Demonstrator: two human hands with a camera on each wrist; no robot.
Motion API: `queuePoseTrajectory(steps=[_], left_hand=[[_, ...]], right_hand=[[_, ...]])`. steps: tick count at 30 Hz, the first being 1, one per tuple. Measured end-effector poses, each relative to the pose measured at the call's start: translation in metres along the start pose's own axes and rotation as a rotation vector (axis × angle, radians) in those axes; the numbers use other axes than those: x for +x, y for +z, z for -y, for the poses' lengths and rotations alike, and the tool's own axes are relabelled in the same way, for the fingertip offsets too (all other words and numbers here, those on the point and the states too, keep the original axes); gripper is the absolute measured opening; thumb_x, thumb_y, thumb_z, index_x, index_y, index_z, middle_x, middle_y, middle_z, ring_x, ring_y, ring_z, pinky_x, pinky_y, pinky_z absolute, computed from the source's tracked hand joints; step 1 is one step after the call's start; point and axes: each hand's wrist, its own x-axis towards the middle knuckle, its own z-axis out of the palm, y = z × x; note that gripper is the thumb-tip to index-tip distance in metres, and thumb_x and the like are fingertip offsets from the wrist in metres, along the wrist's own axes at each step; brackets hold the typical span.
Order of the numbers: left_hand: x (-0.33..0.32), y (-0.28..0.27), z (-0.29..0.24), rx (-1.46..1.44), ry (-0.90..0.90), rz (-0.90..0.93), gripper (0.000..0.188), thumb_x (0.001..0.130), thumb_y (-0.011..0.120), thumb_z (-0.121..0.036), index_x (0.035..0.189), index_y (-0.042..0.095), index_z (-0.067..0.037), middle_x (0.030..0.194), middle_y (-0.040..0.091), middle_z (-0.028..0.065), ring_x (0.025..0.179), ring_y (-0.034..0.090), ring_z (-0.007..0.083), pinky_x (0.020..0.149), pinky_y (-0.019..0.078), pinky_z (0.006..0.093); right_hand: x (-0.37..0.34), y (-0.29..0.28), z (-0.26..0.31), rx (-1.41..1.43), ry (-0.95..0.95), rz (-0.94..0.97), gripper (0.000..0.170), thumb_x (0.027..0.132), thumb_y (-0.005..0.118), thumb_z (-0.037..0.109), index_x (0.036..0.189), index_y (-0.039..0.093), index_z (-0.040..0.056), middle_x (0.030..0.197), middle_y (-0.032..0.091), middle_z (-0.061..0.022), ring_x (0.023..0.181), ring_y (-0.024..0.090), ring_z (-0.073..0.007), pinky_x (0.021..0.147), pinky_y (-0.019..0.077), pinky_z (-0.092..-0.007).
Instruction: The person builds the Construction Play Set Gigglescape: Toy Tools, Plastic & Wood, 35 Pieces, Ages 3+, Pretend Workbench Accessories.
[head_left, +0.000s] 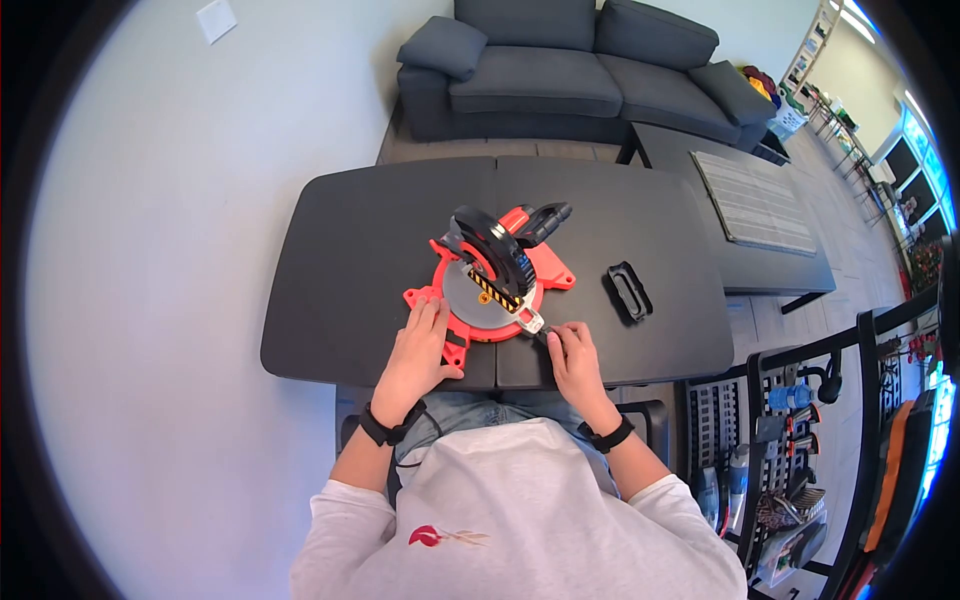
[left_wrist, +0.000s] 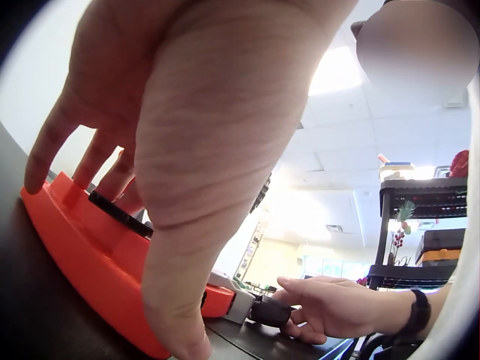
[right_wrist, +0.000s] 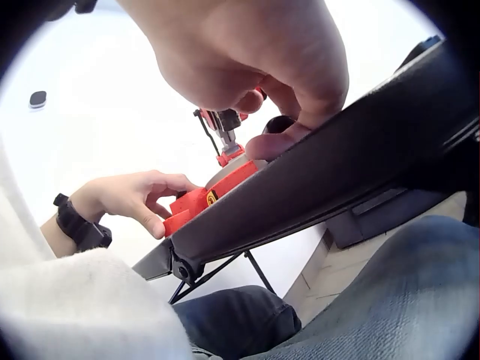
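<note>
A toy-like miter saw (head_left: 461, 302) with a red base, grey round turntable and black blade guard stands on the black table. My left hand (head_left: 417, 345) rests on the left side of its red base (left_wrist: 82, 255), fingers spread and fairly straight, thumb down by the front edge. At the front of the saw, my right hand (head_left: 574, 362) pinches the black handle (left_wrist: 271, 311) that sticks out from the turntable's grey arm (head_left: 531, 321). The right fingertips partly hide this handle in the head view. The saw's black top handle (head_left: 545, 222) points toward the back right.
A black oval frame-like part (head_left: 641, 291) lies on the table (head_left: 680, 340) right of the saw. Behind are a second dark table with a grey slatted panel (head_left: 755, 200) and a grey sofa (head_left: 540, 82). A black shelf rack (head_left: 757, 420) stands at the right.
</note>
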Motion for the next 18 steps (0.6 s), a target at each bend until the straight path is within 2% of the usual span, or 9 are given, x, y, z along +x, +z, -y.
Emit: queuePoseTrajectory(steps=[2,5,8,11,14,18], left_hand=[[0.001,0.000,-0.002,-0.001,-0.011,0.013,0.119,0.062,0.103,-0.026,0.158,0.042,0.006,0.159,0.045,0.0206,0.156,0.039,0.0404,0.108,0.0551,0.0507],[0.001,-0.008,-0.007,-0.030,-0.029,0.028,0.118,0.060,0.103,-0.025,0.156,0.044,0.010,0.159,0.046,0.0258,0.154,0.040,0.0433,0.121,0.0468,0.0481],[0.001,-0.007,-0.006,-0.021,-0.027,0.028,0.118,0.061,0.103,-0.026,0.157,0.044,0.010,0.159,0.045,0.0263,0.154,0.040,0.0434,0.120,0.0471,0.0480],[0.000,-0.008,-0.006,-0.031,-0.030,0.043,0.118,0.063,0.102,-0.027,0.158,0.043,0.010,0.160,0.044,0.0266,0.154,0.039,0.0437,0.122,0.0456,0.0481],[0.000,-0.006,-0.005,-0.020,-0.023,0.036,0.118,0.063,0.102,-0.027,0.158,0.042,0.010,0.162,0.043,0.0270,0.155,0.039,0.0444,0.123,0.0441,0.0482],[0.000,-0.003,-0.001,-0.027,-0.006,0.028,0.118,0.063,0.102,-0.028,0.157,0.042,0.009,0.162,0.042,0.0272,0.154,0.039,0.0446,0.124,0.0426,0.0479]], right_hand=[[0.005,-0.017,0.033,0.171,0.246,0.101,0.053,0.099,0.080,0.020,0.141,0.056,-0.0021,0.124,0.060,-0.0207,0.076,0.065,-0.0268,0.071,0.0560,-0.0374],[0.005,-0.022,0.046,0.113,0.214,0.066,0.048,0.097,0.081,0.016,0.135,0.057,-0.0013,0.123,0.060,-0.0210,0.073,0.064,-0.0269,0.071,0.0561,-0.0377],[0.011,-0.022,0.051,0.161,0.268,0.013,0.049,0.093,0.084,0.012,0.130,0.055,0.0006,0.120,0.058,-0.0191,0.072,0.063,-0.0264,0.069,0.0556,-0.0382],[0.004,-0.003,0.015,-0.050,0.045,0.011,0.054,0.090,0.087,0.013,0.132,0.054,0.0019,0.120,0.057,-0.0179,0.072,0.062,-0.0253,0.070,0.0558,-0.0387],[0.008,-0.020,0.036,0.114,0.240,0.139,0.058,0.094,0.085,0.017,0.140,0.054,0.0013,0.122,0.058,-0.0189,0.077,0.064,-0.0281,0.072,0.0568,-0.0398],[0.008,-0.023,0.047,0.122,0.235,0.090,0.055,0.099,0.079,0.019,0.145,0.054,0.0004,0.121,0.059,-0.0206,0.082,0.066,-0.0342,0.074,0.0573,-0.0412]])
